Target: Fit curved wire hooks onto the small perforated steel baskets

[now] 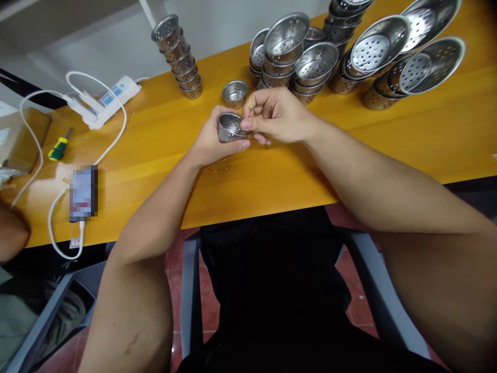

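A small perforated metal cup (228,126) is tilted in my left hand (213,139), whose fingers wrap round its side. My right hand (277,116) is closed in a pinch at the cup's right rim. A thin wire shows at those fingertips and trails below them. Thin curved wire (219,168) also lies on the table just below my left hand. Just beyond my hands stands another small perforated cup (234,94), upright on the table.
A tall stack of perforated cups (178,57) stands at the back left. Several stacks of larger perforated cups (287,44) fill the back right. On the left lie a power strip (112,101), a screwdriver (60,146) and a phone (83,193) on a white cable. Another person's arm (11,233) is at far left.
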Available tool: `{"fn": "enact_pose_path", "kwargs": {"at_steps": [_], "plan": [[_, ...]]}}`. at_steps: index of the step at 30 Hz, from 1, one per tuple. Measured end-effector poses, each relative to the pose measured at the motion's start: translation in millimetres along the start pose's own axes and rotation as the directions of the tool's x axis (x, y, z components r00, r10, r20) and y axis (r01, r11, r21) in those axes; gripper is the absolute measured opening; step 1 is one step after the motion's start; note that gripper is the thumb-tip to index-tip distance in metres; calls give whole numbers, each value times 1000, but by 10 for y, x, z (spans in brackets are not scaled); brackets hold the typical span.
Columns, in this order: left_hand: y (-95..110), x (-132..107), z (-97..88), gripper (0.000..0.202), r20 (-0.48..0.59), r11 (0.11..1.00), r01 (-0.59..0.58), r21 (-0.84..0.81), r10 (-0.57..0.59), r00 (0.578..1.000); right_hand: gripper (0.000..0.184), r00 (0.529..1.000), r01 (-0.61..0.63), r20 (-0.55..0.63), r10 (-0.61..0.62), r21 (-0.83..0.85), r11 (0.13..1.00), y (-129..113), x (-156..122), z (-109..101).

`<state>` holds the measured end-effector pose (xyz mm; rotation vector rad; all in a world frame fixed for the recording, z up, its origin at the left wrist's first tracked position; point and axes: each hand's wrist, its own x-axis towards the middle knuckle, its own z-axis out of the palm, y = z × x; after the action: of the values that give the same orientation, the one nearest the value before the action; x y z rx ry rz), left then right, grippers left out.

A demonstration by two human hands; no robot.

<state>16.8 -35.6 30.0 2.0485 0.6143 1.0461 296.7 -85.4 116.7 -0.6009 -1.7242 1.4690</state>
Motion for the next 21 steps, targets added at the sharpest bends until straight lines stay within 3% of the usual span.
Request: {"fn": "enact_pose_path", "kwargs": {"at_steps": [6,16,21], "plan": [[16,-3,38,104,-47,999,33,-1,-33,998,62,1000,-2,22,0,50,999,22,31,3],[-59,-26,-11,97,-40,998,-12,60,15,999,59,1000,-24,0,24,14,1000,75,41,16],[-115,-16,-42,98,-19,993,-92,76,94,995,59,1000,-6,2,6,21,1000,87,44,24]]}}
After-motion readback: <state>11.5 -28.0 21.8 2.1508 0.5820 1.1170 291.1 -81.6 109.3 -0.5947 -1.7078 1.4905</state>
